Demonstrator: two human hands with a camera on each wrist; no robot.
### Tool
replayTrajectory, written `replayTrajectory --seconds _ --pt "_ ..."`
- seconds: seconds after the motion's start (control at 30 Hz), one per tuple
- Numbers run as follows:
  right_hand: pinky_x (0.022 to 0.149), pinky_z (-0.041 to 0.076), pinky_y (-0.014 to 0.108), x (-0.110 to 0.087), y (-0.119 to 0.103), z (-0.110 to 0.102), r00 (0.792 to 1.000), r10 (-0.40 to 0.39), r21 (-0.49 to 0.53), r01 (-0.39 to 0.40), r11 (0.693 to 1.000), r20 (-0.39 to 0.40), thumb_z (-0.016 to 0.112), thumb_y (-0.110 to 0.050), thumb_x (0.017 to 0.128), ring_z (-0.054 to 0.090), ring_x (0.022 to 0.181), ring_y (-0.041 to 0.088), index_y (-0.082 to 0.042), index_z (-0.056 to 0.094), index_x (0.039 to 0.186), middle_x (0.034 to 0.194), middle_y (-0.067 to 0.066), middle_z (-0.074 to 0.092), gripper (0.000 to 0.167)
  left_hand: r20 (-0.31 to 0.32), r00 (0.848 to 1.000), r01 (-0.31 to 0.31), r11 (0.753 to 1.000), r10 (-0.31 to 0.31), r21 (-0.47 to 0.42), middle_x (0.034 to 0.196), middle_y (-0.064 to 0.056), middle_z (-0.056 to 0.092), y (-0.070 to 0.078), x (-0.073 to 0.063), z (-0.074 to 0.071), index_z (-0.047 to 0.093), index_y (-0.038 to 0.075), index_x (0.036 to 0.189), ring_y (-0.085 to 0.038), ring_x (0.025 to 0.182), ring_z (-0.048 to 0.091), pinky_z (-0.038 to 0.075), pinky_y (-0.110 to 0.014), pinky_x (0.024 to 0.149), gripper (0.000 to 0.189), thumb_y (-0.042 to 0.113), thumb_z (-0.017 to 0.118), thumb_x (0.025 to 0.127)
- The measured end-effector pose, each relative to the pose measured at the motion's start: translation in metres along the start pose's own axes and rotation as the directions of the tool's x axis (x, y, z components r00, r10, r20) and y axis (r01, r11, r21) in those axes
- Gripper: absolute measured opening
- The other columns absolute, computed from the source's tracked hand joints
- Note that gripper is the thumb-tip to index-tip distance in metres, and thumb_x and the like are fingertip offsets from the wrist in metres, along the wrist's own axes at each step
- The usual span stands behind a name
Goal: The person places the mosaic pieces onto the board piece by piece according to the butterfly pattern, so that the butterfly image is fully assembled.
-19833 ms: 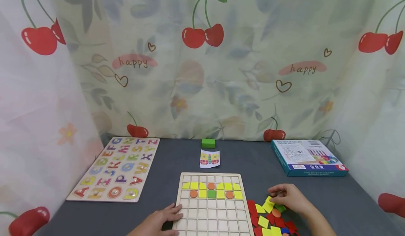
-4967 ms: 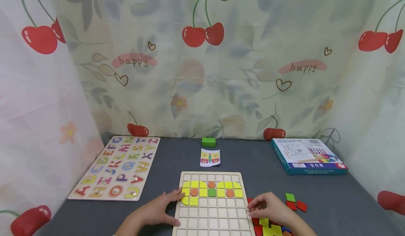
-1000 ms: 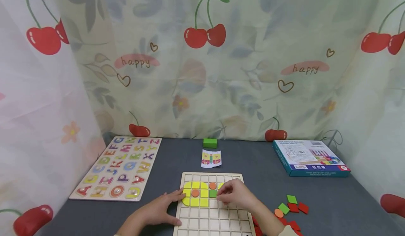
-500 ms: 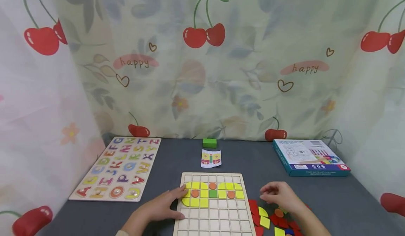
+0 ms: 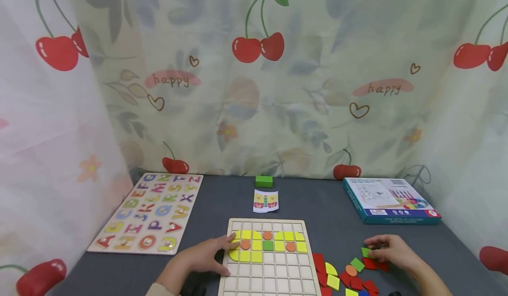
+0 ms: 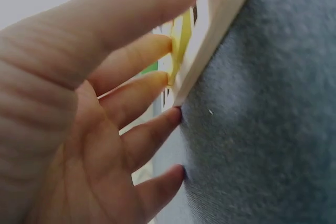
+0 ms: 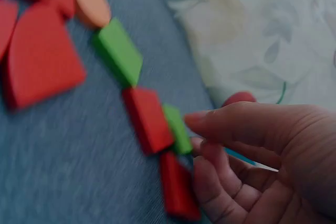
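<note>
My left hand rests with extended fingers at the left edge of a wooden grid board; its fingertips touch the yellow tiles at that side, and the left wrist view shows the thumb along the board's rim. My right hand is over the loose tiles on the right. Its thumb and finger are right at the edge of a green square tile, which lies against red tiles. On the board, yellow tiles surround orange discs and a green square.
More loose tiles lie right of the board, among them an orange disc and a green square. Behind the board are a butterfly pattern card and a green block. An alphabet puzzle lies left, a boxed set right.
Yellow tiles have been added at the board's left column and third row since the oldest frame. My right hand has moved from over the board to the loose tiles; the left stays at the board's edge.
</note>
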State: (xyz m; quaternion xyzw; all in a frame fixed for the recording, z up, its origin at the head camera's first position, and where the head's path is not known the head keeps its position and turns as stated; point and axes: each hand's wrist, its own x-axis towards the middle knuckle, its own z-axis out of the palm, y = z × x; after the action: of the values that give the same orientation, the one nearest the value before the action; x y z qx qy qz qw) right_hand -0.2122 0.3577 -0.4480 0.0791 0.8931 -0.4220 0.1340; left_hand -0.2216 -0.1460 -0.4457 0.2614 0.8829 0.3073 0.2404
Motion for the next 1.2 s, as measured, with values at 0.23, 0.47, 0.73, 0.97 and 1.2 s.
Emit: replayTrajectory --seconds 0.23,0.47,0.73,0.97,1.2 --pt "0.07 0.049 0.026 0.002 0.006 -0.004 1.0 -0.007 -0.049 0.009 0.999 0.028 0.073 -0.017 0.078 0.053 0.078 0.015 0.006 0.064 0.11 0.095 0.005 0.067 0.04 0.013 1.0 0.013 0.999 -0.013 -0.032 0.153 -0.01 0.027 -0.001 -0.003 0.001 0.046 0.023 0.139 -0.037 0.141 0.021 0.016 -0.062 0.111 0.072 0.036 0.076 0.075" --pt "0.068 0.05 0.025 0.002 0.005 -0.002 0.997 -0.065 -0.099 0.069 0.993 0.048 0.073 -0.013 0.078 0.052 0.077 0.016 0.007 0.063 0.108 0.09 0.004 0.064 0.038 -0.022 1.0 0.014 0.998 -0.015 -0.055 0.153 -0.009 0.028 -0.002 -0.004 0.005 0.048 0.022 0.138 -0.039 0.141 0.02 0.012 -0.064 0.11 0.072 0.032 0.078 0.073" --pt "0.065 0.049 0.025 0.0 0.004 0.0 0.997 -0.081 -0.093 0.082 0.992 0.011 0.073 -0.012 0.078 0.051 0.076 0.016 0.007 0.062 0.102 0.084 0.004 0.06 0.032 -0.021 1.0 -0.009 0.998 0.007 -0.057 0.154 -0.009 0.027 -0.002 0.0 0.007 0.047 0.021 0.138 -0.037 0.142 0.018 0.01 -0.064 0.111 0.072 0.03 0.078 0.074" --pt "0.064 0.051 0.026 -0.002 -0.004 0.005 0.996 -0.087 -0.057 0.085 0.995 -0.023 0.066 -0.014 0.085 0.055 0.073 0.016 0.005 0.062 0.1 0.082 0.003 0.062 0.025 -0.025 1.0 -0.012 0.998 0.011 -0.06 0.154 -0.009 0.027 -0.004 0.0 0.008 0.047 0.021 0.139 -0.037 0.142 0.018 0.009 -0.064 0.111 0.072 0.031 0.078 0.074" --pt "0.068 0.054 0.028 0.005 -0.026 0.016 0.987 -0.163 0.04 0.162 0.986 0.006 0.065 -0.018 0.087 0.057 0.075 0.016 0.006 0.06 0.102 0.084 0.004 0.064 0.029 -0.031 0.999 -0.024 0.998 0.023 -0.064 0.154 -0.008 0.025 -0.004 -0.001 0.008 0.046 0.02 0.139 -0.036 0.143 0.017 0.008 -0.064 0.111 0.073 0.032 0.077 0.075"
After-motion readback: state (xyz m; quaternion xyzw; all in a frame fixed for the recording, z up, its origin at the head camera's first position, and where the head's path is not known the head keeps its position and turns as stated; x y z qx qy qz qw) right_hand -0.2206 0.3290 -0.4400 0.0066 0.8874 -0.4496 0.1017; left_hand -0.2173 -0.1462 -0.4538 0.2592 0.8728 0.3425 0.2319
